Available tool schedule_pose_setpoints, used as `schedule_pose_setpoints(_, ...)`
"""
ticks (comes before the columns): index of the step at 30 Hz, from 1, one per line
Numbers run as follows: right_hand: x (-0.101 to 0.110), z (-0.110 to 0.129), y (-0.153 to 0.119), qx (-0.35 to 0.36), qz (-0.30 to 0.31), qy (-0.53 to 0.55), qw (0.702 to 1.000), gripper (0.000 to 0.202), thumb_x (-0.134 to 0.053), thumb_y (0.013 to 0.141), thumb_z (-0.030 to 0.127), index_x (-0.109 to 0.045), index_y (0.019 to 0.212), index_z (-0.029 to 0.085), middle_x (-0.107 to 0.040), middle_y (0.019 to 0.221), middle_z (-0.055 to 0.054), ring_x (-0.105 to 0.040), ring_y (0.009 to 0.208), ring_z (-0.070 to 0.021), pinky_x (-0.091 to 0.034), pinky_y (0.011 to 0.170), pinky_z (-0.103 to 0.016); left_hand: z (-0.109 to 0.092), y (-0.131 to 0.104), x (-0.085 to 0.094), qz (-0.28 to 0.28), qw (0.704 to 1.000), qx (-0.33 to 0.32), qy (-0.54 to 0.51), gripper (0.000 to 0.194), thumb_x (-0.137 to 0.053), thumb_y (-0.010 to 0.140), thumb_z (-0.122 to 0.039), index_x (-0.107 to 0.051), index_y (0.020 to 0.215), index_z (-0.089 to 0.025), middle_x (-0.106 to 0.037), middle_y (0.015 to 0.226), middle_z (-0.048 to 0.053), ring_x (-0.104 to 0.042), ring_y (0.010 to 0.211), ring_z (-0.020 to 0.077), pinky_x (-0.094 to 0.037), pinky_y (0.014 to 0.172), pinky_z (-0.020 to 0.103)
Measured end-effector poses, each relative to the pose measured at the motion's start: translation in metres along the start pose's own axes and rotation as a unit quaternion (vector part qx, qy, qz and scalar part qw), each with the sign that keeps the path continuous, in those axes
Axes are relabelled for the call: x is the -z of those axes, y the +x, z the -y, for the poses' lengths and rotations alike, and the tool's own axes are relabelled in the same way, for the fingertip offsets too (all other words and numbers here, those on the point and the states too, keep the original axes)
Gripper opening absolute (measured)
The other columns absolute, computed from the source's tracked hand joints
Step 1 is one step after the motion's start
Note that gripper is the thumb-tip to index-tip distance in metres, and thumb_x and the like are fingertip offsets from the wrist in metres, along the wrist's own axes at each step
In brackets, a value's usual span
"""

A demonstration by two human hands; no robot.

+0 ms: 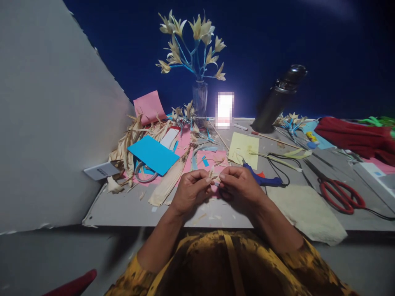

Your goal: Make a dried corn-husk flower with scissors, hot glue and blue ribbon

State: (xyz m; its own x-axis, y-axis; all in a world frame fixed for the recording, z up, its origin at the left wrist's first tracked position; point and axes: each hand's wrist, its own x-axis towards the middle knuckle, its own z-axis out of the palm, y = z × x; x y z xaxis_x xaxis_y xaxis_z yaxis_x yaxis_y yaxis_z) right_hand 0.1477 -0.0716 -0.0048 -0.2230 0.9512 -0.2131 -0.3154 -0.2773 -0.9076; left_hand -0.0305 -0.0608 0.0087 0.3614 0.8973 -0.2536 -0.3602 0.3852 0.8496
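Observation:
Above the front part of the table, my left hand (191,191) and my right hand (242,187) meet fingertip to fingertip. Between them is a small pale husk flower (212,174), pinched by the fingers of both hands. A bit of something bluish shows just below it, too small to make out. Pink paper (216,158) with husk scraps lies behind the fingers. A blue glue gun (267,180) rests just right of my right hand, and a long dried husk strip (166,185) lies left of my left hand.
A glass vase (200,98) of husk flowers stands at the back, with a dark flask (274,102) to its right. Red-handled scissors (342,196) and a pale cloth (305,211) lie right. Blue paper (153,155) and dried husks (123,152) cover the left side.

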Motion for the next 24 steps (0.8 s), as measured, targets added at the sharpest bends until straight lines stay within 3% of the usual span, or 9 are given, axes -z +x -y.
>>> schedule_pose_setpoints(8, -0.006, 0.003, -0.003, 0.022, -0.050, -0.074, 0.996, 0.031, -0.077, 0.078, 0.045, -0.063, 0.067, 0.019, -0.054, 0.053, 0.003, -0.045, 0.042, -0.0099, -0.036, 0.041, -0.023, -0.008, 0.000, 0.001, -0.020, 0.999, -0.005, -0.037, 0.024, -0.089, 0.064, -0.031, -0.074, 0.070, -0.013, -0.071, 0.070, 0.005, -0.062, 0.061, 0.0117, -0.051, 0.062, 0.023)
schedule_pose_setpoints(13, -0.007, 0.009, -0.009, 0.034, -0.028, -0.146, 0.988, 0.031, -0.074, 0.083, 0.044, -0.064, 0.069, 0.018, -0.057, 0.055, 0.002, -0.047, 0.047, -0.0113, -0.039, 0.046, -0.024, -0.003, 0.003, -0.002, -0.040, 0.998, 0.005, -0.044, 0.022, -0.088, 0.064, -0.027, -0.073, 0.070, -0.012, -0.068, 0.067, 0.003, -0.061, 0.060, 0.0123, -0.052, 0.060, 0.025)
schedule_pose_setpoints(19, 0.002, -0.009, -0.007, 0.030, -0.048, -0.078, 0.995, 0.033, -0.074, 0.083, 0.047, -0.068, 0.070, 0.017, -0.055, 0.056, 0.001, -0.044, 0.046, -0.0096, -0.038, 0.045, -0.024, -0.004, 0.006, 0.004, -0.055, 0.989, -0.038, -0.134, 0.018, -0.085, 0.068, -0.022, -0.069, 0.070, -0.012, -0.068, 0.070, 0.004, -0.062, 0.064, 0.0130, -0.053, 0.061, 0.025)
schedule_pose_setpoints(24, -0.002, -0.019, -0.004, 0.042, -0.115, -0.064, 0.990, 0.035, -0.072, 0.085, 0.050, -0.069, 0.071, 0.018, -0.049, 0.051, 0.004, -0.039, 0.043, -0.0089, -0.037, 0.043, -0.023, 0.000, 0.002, 0.005, -0.016, 0.984, 0.011, -0.179, 0.017, -0.082, 0.072, -0.021, -0.068, 0.073, -0.013, -0.072, 0.083, 0.007, -0.068, 0.076, 0.0184, -0.058, 0.069, 0.032)
